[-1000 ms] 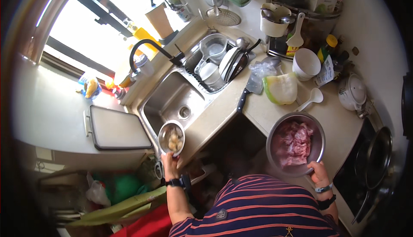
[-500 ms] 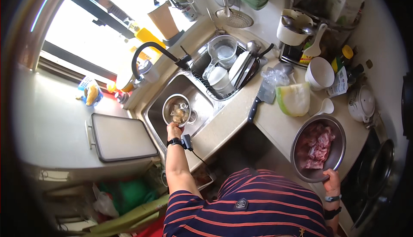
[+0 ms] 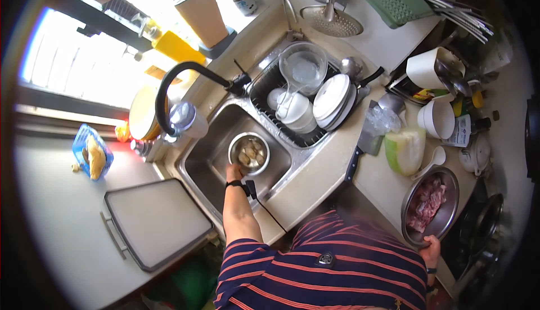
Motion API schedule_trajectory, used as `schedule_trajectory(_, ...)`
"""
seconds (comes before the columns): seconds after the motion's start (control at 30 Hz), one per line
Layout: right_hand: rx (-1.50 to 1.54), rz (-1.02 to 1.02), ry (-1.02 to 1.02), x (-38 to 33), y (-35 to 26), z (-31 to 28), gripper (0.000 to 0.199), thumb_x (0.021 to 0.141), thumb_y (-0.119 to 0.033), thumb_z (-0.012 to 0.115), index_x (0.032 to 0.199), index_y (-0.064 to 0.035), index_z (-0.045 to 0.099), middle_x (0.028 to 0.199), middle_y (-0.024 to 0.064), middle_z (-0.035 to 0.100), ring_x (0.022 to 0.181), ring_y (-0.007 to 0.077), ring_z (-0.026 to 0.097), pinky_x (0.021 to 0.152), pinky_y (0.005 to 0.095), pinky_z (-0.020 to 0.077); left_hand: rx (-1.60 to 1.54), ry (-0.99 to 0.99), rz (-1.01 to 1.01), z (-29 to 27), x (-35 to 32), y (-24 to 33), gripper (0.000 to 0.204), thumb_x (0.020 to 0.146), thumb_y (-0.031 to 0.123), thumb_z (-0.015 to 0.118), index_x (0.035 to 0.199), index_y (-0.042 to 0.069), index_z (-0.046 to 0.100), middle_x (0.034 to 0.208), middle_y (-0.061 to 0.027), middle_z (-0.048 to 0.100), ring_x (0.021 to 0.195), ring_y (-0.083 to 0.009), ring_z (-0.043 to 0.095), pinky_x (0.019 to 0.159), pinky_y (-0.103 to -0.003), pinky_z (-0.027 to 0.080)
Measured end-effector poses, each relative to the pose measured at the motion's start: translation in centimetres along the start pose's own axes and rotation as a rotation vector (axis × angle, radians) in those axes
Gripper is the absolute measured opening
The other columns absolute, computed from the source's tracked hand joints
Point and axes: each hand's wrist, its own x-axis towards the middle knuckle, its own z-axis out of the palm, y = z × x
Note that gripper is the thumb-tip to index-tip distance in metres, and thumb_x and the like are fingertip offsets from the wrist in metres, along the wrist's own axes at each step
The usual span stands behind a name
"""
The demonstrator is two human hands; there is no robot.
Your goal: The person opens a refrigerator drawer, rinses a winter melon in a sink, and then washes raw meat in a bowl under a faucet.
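Observation:
My left hand (image 3: 234, 173) grips the near rim of a small round metal bowl (image 3: 247, 135) low in the stainless sink (image 3: 216, 136). Several light-brown, rounded pieces (image 3: 251, 153) lie in what looks like water inside it; their kind is unclear. Out to the right, my right hand (image 3: 431, 248) is closed on the lower rim of a large metal bowl (image 3: 451, 198). Chunks of raw red meat (image 3: 428, 204) fill part of this bowl, which is at the counter's edge. Whether it rests on the counter cannot be made out.
A black faucet (image 3: 185, 67) arches over the sink. Beside it, a dish rack (image 3: 264, 93) holds bowls and plates. A cleaver (image 3: 353, 164) lies near a cut pale-green melon (image 3: 406, 151). A white spoon (image 3: 436, 158) is by the large bowl. A tray-like board (image 3: 160, 220) lies left.
The small bowl has gone from a tilt to nearly level, and looks lower in the sink. My right hand keeps hold of the meat bowl. The whole view has shifted with my head.

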Motion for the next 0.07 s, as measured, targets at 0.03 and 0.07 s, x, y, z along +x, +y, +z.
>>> schedule_trajectory(0.03,0.028,0.005,0.034,0.1,0.2,1.1,0.007,0.067,0.001,0.049,0.064,-0.0053,0.052,0.067,0.0027,0.053,0.065,0.0144,0.052,0.067,0.0290,0.0445,0.024,-0.004,-0.017,0.3,0.5,0.0,0.047,0.066,-0.002,0.046,0.112,0.004,0.049,0.099,-0.0145,0.057,0.084,-0.0348,0.060,0.060,-0.055,0.051)
schedule_trajectory(0.07,0.022,-0.010,0.023,0.1,0.2,2.2,0.007,0.066,0.002,0.050,0.066,-0.0049,0.052,0.071,0.0037,0.055,0.068,0.0153,0.053,0.072,0.0303,0.0448,0.027,-0.017,-0.010,1.1,1.9,1.1,0.047,0.066,-0.002,0.046,0.112,0.004,0.049,0.099,-0.0145,0.057,0.084,-0.0348,0.060,0.060,-0.055,0.051)
